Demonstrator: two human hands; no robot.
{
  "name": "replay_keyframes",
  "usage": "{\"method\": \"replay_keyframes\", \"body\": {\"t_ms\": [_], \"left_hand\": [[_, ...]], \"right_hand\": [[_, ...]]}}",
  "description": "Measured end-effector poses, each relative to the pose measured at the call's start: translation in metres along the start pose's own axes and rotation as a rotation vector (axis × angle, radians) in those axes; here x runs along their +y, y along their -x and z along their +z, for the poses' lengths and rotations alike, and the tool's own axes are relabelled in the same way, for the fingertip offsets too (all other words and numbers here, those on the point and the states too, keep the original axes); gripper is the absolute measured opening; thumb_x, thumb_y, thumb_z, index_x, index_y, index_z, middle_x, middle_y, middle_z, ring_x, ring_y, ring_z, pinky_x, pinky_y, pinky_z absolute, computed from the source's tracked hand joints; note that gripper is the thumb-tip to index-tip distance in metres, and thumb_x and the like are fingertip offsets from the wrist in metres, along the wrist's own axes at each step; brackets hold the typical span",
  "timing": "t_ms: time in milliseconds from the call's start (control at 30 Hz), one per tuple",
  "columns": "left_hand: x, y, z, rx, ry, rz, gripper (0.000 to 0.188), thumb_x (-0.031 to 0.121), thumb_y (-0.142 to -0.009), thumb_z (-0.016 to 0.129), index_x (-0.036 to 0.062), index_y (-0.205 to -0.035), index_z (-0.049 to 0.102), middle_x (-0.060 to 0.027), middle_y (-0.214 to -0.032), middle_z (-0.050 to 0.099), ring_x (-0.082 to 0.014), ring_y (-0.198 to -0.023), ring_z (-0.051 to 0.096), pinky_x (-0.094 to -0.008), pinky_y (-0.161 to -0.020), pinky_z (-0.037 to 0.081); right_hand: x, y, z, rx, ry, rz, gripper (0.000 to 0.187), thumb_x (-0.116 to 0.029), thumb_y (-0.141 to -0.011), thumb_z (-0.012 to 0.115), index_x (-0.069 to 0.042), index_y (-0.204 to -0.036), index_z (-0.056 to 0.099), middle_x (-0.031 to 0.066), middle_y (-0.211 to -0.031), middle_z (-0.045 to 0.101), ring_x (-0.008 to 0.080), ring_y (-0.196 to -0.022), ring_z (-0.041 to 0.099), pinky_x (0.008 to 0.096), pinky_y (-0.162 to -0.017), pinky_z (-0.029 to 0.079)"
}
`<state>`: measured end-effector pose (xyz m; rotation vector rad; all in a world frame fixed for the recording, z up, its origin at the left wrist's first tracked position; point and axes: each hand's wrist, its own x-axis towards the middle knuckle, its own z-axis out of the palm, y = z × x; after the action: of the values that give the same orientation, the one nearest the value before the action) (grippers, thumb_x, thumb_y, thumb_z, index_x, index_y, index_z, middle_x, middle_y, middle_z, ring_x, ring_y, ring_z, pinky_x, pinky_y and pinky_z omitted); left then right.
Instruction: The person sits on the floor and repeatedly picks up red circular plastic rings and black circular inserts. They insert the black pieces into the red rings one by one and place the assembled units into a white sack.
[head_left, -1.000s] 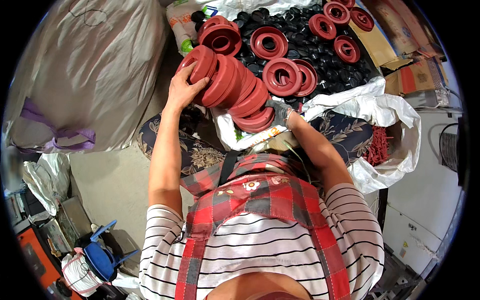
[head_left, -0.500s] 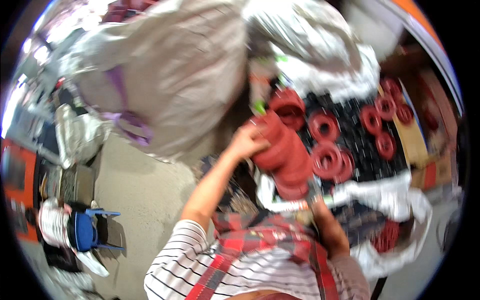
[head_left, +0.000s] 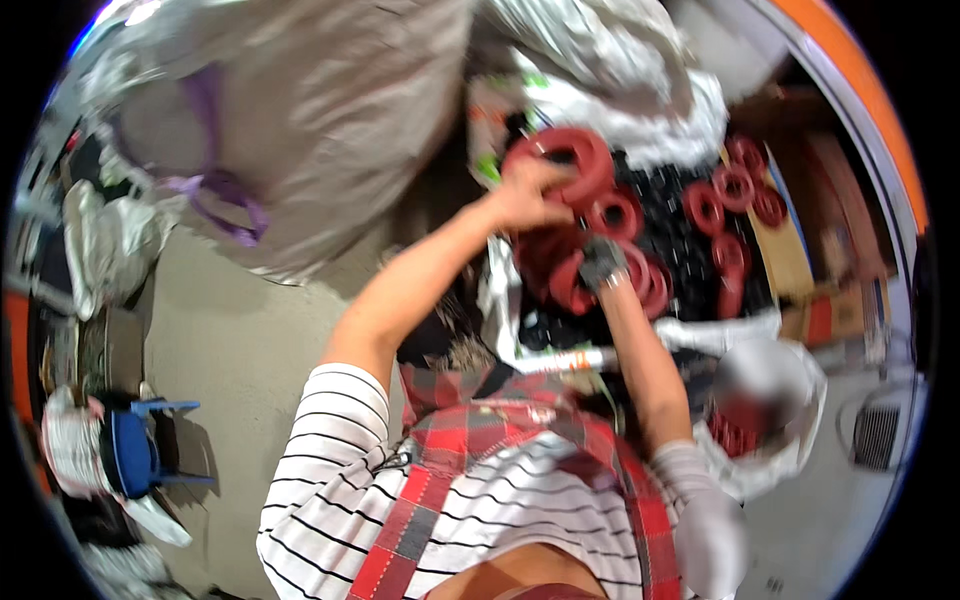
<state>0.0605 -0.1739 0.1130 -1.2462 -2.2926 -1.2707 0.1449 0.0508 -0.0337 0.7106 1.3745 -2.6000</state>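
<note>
My left hand is bare, its fingers curled over the near side of a large red ring lying at the top of the pile. Between my hands sit more red rings, partly in shadow and hidden by my fingers. My right hand has a dark grey covering and closes on the edge of a red ring. A smaller red ring lies just beyond it. Under them, many small black pieces fill a container lined with white sacking.
To the right lie several loose red rings beside a cardboard box. A big whitish sack with a purple strap bulges at the far left. An open white bag holds red pieces. A blue chair stands at left.
The tilted stack of red rings between my hands has gone down into the container. My right hand has moved forward from near my waist onto the rings; my left hand has moved forward too.
</note>
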Motion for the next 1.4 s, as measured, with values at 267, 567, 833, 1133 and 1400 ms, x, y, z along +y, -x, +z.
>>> {"method": "replay_keyframes", "body": {"t_ms": [267,567,833,1133,1400], "left_hand": [[0.010,-0.019,0.002,0.076,0.683,-0.473,0.056,0.020,-0.076,0.076,0.0021,-0.125,0.055,-0.0073,-0.108,0.064,-0.0118,-0.094,0.060,-0.0271,-0.086,0.048],[-0.022,-0.009,-0.004,0.652,1.144,-0.487,0.031,0.017,-0.084,0.067,-0.0023,-0.108,0.061,-0.0061,-0.100,0.064,-0.0136,-0.085,0.062,-0.0272,-0.077,0.049],[-0.080,0.021,0.009,0.283,0.433,-0.729,0.045,0.023,-0.078,0.074,-0.0009,-0.115,0.061,-0.0066,-0.096,0.066,-0.0115,-0.085,0.060,-0.0263,-0.078,0.047],[-0.095,0.026,0.023,0.114,0.211,-0.818,0.083,0.044,-0.070,0.076,-0.0030,-0.132,0.045,-0.0222,-0.119,0.058,-0.0263,-0.106,0.059,-0.0328,-0.092,0.045],[-0.102,0.033,0.028,-0.087,0.149,-0.801,0.075,0.054,-0.070,0.069,-0.0007,-0.121,0.057,-0.0195,-0.110,0.064,-0.0276,-0.102,0.062,-0.0326,-0.089,0.046]], "right_hand": [[0.035,-0.006,-0.022,0.125,-0.080,0.086,0.037,-0.030,-0.084,0.061,-0.018,-0.114,0.042,0.0031,-0.105,0.045,0.0213,-0.091,0.047,0.0346,-0.072,0.040],[0.053,-0.009,-0.020,0.227,-0.081,-0.047,0.059,-0.028,-0.081,0.066,-0.019,-0.130,0.035,0.0080,-0.124,0.043,0.0272,-0.106,0.048,0.0414,-0.084,0.041],[0.006,-0.005,-0.023,0.095,-0.067,0.119,0.072,-0.029,-0.078,0.071,-0.023,-0.138,0.033,0.0085,-0.137,0.038,0.0302,-0.120,0.043,0.0442,-0.096,0.037],[0.030,-0.044,-0.022,0.129,0.016,0.076,0.054,-0.030,-0.074,0.075,-0.007,-0.118,0.055,0.0119,-0.113,0.061,0.0321,-0.100,0.061,0.0558,-0.082,0.049],[0.090,-0.089,-0.040,0.128,-0.294,-0.089,0.025,-0.006,-0.073,0.069,-0.006,-0.096,0.060,0.0069,-0.087,0.059,0.0241,-0.079,0.059,0.0373,-0.071,0.051]]}}
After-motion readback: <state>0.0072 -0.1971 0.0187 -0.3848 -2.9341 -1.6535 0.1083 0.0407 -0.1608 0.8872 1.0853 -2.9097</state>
